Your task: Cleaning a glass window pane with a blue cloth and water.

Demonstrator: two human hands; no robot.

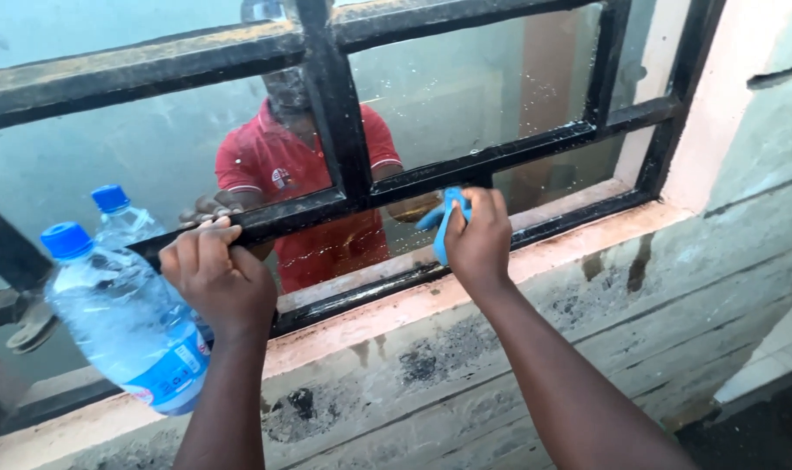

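Observation:
My right hand [478, 239] presses a blue cloth [446, 219] against the glass of a window pane just below a black bar of the window grille [339, 113]. My left hand [217, 278] grips a clear plastic water bottle [121, 326] with a blue cap, held tilted, while its fingers also hook over a slanted grille bar. The glass [465, 87] reflects a person in a red shirt, and the bottle too.
A pinkish window sill [587, 248] runs under the frame. Below it is a rough, stained concrete wall [518, 348]. A pale pink wall edge [718, 104] borders the window at the right. A metal latch [30, 326] hangs at the left.

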